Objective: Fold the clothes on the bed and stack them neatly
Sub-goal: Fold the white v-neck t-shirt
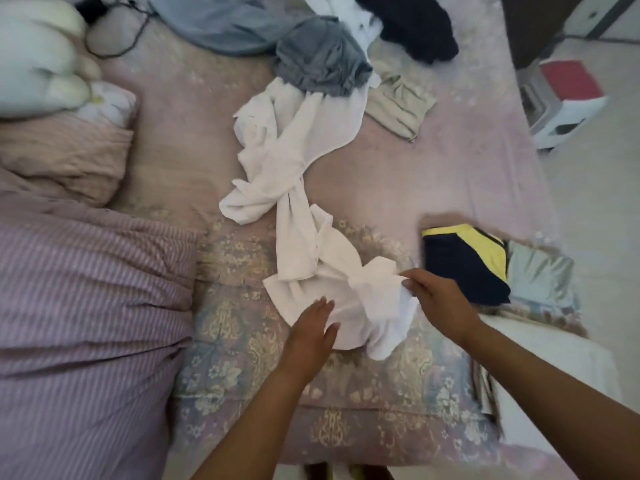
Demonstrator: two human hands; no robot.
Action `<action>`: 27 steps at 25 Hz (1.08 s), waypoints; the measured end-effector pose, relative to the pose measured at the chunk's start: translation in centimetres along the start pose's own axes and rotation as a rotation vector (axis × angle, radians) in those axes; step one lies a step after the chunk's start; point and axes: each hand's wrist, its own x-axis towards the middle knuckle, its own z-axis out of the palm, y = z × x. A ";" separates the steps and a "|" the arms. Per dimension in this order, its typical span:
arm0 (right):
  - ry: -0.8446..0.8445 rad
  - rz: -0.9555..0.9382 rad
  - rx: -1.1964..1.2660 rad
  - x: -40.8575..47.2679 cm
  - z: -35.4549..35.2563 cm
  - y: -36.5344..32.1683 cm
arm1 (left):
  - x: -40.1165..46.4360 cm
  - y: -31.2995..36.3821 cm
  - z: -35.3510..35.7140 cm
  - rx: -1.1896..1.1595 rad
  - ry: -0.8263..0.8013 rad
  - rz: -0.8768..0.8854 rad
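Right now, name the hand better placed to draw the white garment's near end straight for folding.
Right hand: its fingers already pinch the bunched near end of the white garment, so it could probably pull at once. The left hand lies flat on the cloth, better for pinning it.

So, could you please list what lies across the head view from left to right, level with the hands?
Striped purple duvet → left hand → white garment → right hand → folded navy and yellow garment → folded pale blue garment.
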 end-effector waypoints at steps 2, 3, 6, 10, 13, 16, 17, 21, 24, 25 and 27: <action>0.017 -0.013 0.006 -0.7 -2.9 -3.6 | 0.5 3.6 -3.9 -0.075 0.037 0.015; 0.034 -0.036 0.010 -1.2 -4.5 -5.8 | 0.7 5.7 -6.1 -0.097 0.046 0.022; 0.092 -0.168 -0.029 -3.4 -9.9 -13.0 | 0.8 12.3 -13.0 -0.128 0.083 0.069; 0.192 -0.352 -0.095 -6.7 -17.8 -24.1 | 0.5 21.6 -21.9 -0.162 0.173 0.199; 0.272 -0.475 -0.142 -9.6 -24.6 -32.5 | -0.2 28.9 -28.0 -0.276 0.205 0.261; 0.300 -0.579 -0.168 -12.8 -30.7 -38.7 | -1.2 35.4 -32.3 -0.355 0.204 0.370; 0.306 -0.610 -0.172 -13.7 -32.2 -40.1 | -1.5 37.2 -33.1 -0.408 0.195 0.405; 0.400 -0.721 -0.146 -16.7 -36.7 -43.6 | -2.7 43.1 -34.5 -0.467 0.281 0.519; 0.453 -0.739 -0.010 -17.1 -39.6 -44.0 | -3.0 46.2 -36.0 -0.436 0.500 0.535; 0.447 -0.745 0.084 -17.1 -40.5 -43.7 | -3.2 47.1 -36.5 -0.441 0.542 0.524; 0.410 -0.738 0.299 -16.9 -41.5 -42.5 | -3.5 48.6 -37.6 -0.477 0.597 0.495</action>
